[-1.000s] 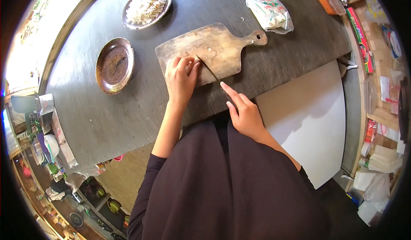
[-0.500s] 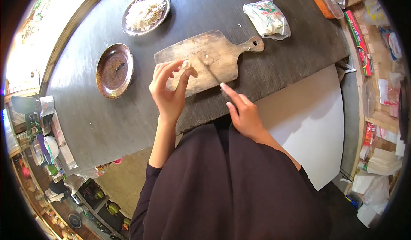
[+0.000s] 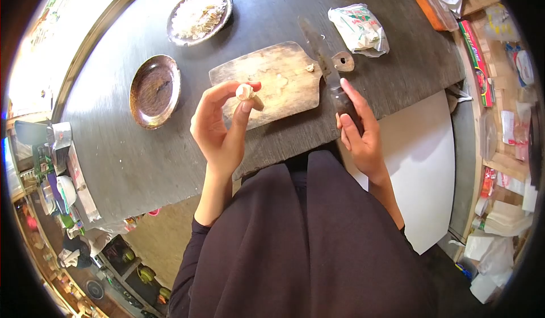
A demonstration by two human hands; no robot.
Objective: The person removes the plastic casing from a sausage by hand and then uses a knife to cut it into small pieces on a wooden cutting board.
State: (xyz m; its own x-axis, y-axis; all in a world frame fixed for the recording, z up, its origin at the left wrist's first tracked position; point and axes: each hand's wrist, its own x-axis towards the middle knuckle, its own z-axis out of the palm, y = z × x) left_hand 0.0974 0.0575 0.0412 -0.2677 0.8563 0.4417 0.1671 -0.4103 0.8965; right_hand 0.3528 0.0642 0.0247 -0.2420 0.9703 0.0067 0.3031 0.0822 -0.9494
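Observation:
Between the thumb and fingers of my left hand (image 3: 218,119) is a small, pale, stubby food piece (image 3: 245,92) with a round whitish end facing up. I cannot tell what kind of food it is. That hand is raised over the near left part of the wooden cutting board (image 3: 269,62). My right hand (image 3: 360,128) grips a knife (image 3: 325,55) by its dark handle, index finger stretched along it. The blade points away from me and crosses the neck of the board's handle in this view. A small pale scrap (image 3: 310,67) lies at the board's right end.
A brown plate heaped with pale shreds (image 3: 198,17) stands at the far left, with a bare brown plate (image 3: 154,93) nearer. A white plastic packet (image 3: 359,29) lies beyond the board on the dark table (image 3: 142,170). An orange-filled container (image 3: 434,7) sits at the far right.
My right hand has moved right with the knife, lifting the blade off the board to its right side. A pale scrap now shows at the board's right end. My left hand keeps its hold.

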